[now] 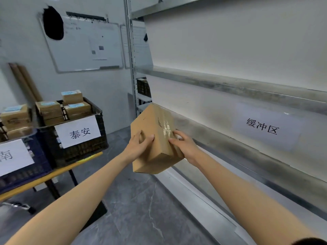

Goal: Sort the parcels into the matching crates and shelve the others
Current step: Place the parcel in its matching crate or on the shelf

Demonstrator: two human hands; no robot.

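A plain brown cardboard parcel is held up in the air in the middle of the scene, tilted, with its far end raised toward the left end of a metal shelf unit that runs along the right side. The left grip clasps the parcel's left side, fingers and thumb curled onto the cardboard. The right grip clasps the right side, thumb lying on the taped top face and fingers wrapped round the edge. Whether the parcel's far corner touches the shelf edge cannot be told. A white paper label reading 缓冲区 is stuck on the shelf unit's front to the right of the parcel.

To the left, well apart from the parcel, a table with a yellow edge carries two crates side by side. The black crate, the farther one, bears a white sign reading 泰安 and holds stacked brown boxes with blue labels. The blue crate at the near left also holds boxes and bears a sign partly cut off at the frame edge. A whiteboard hangs on the far wall. Grey floor lies below the arms.
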